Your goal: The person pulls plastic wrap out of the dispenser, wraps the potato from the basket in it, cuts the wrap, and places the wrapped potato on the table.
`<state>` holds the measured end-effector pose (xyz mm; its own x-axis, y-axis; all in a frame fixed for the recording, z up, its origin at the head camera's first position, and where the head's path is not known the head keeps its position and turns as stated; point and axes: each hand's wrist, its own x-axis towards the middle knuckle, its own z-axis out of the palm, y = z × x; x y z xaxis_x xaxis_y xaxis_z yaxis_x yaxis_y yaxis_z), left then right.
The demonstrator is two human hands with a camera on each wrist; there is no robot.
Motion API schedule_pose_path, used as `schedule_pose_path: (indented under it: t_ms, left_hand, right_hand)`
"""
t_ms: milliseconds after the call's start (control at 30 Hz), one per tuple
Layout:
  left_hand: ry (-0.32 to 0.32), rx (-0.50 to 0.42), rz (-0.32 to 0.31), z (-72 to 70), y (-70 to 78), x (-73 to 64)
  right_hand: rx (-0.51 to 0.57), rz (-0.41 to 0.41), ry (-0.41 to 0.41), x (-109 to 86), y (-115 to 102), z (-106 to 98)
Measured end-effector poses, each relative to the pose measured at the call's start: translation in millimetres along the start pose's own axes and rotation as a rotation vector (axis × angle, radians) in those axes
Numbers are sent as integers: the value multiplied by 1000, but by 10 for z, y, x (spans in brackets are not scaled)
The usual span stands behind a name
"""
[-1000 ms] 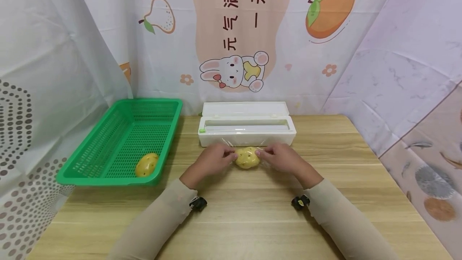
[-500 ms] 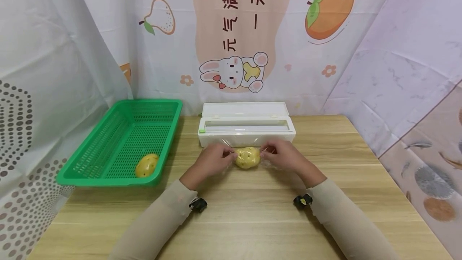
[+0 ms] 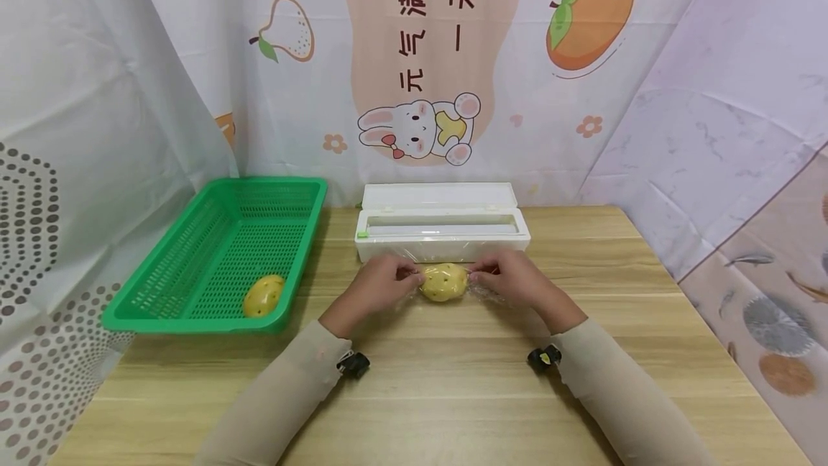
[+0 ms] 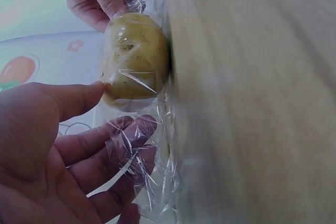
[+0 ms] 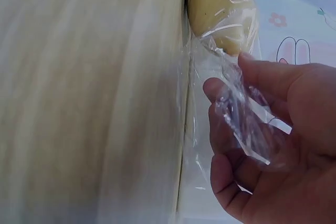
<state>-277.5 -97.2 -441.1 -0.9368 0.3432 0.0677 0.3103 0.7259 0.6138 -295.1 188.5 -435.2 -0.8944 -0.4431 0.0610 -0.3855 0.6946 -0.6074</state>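
Observation:
A yellow potato wrapped in clear plastic wrap lies on the wooden table between both hands. At its left end is my left hand; in the left wrist view the thumb tip touches the potato while the curled fingers hold the loose wrap. My right hand grips a bunched tail of wrap off the right end. The right wrist view shows that film crumpled between the thumb and curled fingers, thumb tip close to the potato.
Just behind the hands stands a white plastic wrap dispenser, lid raised, a roll inside. On the left sits a green basket with another potato in its near right corner. A printed curtain hangs behind the table.
My right hand has shifted slightly right, off the potato's end, drawing the wrap outward. My left hand stays nearly in place at the other end.

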Motion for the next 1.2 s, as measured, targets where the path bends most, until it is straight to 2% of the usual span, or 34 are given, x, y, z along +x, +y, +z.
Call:
schedule_pose_path:
  t_ms: [433,733,833,933,1067,1200]
  left_hand:
    - [9,22,0,-81,34,-21]
    - [77,59,-13,-110,43,-32]
    - [129,63,-13,-118,53,-41]
    - [202,28,-12,-144,57,-55]
    - [361,-26,-38,-217,22,-55]
    - [521,-55,-109,-326,-65,-22]
  right_hand:
    - [9,-43,-27,26,35,-48]
    - [30,-26,-27,31,-37,-81]
    - [32,-45,0,31,-76,-88]
    - [18,-74,38,-4,-122,-105]
    - [-6,-116,88,-51,-183,-131]
    - [-36,-150,90,57,-319,-156]
